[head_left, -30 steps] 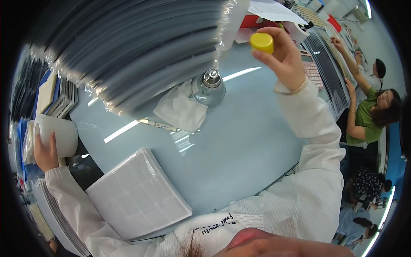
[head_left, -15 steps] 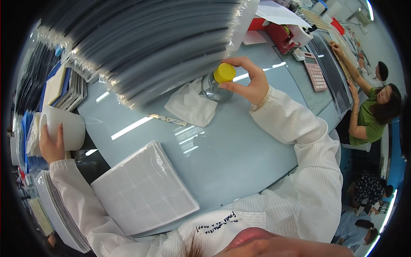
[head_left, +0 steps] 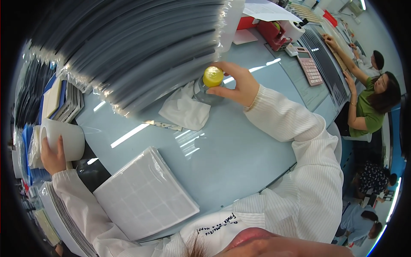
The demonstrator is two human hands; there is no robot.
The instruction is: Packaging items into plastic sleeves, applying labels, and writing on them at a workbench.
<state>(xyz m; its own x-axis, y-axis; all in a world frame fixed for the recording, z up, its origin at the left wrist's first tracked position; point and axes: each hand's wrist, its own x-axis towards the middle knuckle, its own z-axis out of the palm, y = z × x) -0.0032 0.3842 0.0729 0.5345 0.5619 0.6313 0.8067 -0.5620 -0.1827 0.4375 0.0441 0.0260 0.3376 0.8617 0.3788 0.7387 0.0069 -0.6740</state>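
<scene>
My right hand [head_left: 240, 85] is closed with thumb and fingers around the yellow cap [head_left: 212, 77] of a clear bottle [head_left: 208, 97] standing on the table. Beside the bottle lies a crumpled white tissue [head_left: 184, 109]. At the far left, my left hand [head_left: 53, 157] grips a white cylindrical tub [head_left: 72, 138] at its open end, fingers along the outside. The tub seems to lie tilted on its side, and my left thumb is partly hidden. Nearer to me sits a stack of clear-wrapped white sheets [head_left: 145, 195].
A tall stack of plastic-wrapped dark panels [head_left: 141, 51] rises beyond the bottle. A patterned strip [head_left: 165, 125] lies near the tissue. To the right are a pink calculator [head_left: 309, 66], a red tape dispenser [head_left: 274, 34] and a co-worker in green [head_left: 370, 103]. Folders [head_left: 64, 98] stack up at left.
The whole view has shifted slightly, so the bottle and stack appear a little farther left. Both hands keep their holds on the cap and the tub.
</scene>
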